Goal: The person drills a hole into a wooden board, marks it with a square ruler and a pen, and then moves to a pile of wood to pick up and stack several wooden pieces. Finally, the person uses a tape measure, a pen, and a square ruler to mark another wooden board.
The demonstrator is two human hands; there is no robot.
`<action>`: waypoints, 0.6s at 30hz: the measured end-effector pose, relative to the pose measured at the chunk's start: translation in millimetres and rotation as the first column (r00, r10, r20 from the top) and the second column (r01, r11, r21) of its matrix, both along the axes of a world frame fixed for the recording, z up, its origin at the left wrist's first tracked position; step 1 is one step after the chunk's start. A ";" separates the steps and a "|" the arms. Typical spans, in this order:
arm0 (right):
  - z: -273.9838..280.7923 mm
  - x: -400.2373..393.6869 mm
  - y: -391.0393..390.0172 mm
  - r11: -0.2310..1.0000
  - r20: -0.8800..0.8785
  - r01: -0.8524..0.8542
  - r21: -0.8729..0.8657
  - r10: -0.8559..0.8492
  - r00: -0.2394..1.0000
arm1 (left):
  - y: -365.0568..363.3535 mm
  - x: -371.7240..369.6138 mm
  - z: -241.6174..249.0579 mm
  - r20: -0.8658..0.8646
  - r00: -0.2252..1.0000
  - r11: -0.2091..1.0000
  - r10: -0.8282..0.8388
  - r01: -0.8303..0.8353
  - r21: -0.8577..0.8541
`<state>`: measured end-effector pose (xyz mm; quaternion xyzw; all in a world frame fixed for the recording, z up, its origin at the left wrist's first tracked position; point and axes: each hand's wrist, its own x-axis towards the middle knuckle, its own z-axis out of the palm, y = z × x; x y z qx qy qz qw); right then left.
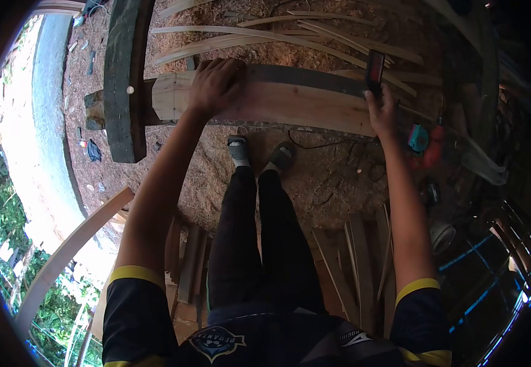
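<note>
A pale wooden plank (296, 105) lies crosswise in front of me on a dark beam (305, 76). My left hand (216, 85) is on the plank's left part, its fingers bent and closed over the far edge. At the plank's right end, my right hand (381, 111) grips a small dark rectangular object with a reddish face (375, 68) between thumb and fingers. What kind of object it is, I cannot make out. The object stands up from the hand, beside the plank's far right corner.
A thick dark timber (123, 79) crosses the beam at the left. Long thin wood strips (265, 33) lie on shavings beyond. A teal and red tool (418, 138) sits at the right, with a dark cable (314, 147) on the ground. Several boards (354, 263) stand near my legs.
</note>
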<state>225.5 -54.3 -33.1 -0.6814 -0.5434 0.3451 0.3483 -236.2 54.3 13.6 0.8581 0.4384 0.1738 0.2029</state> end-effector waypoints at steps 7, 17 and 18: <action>-3.0 3.3 1.6 0.999 0.054 -0.032 0.022 0.031 0.998 | 25.7 -1.2 -14.2 -0.097 0.995 0.952 0.027 -0.055 -0.300; 10.4 -3.2 2.3 0.997 0.116 -0.040 0.070 0.031 0.993 | 29.0 12.6 3.1 -0.279 0.957 0.829 0.074 -0.215 -0.517; 9.1 -1.1 1.7 0.993 0.207 -0.058 0.102 0.036 0.978 | 27.6 11.2 -1.2 -0.279 0.958 0.829 0.073 -0.214 -0.517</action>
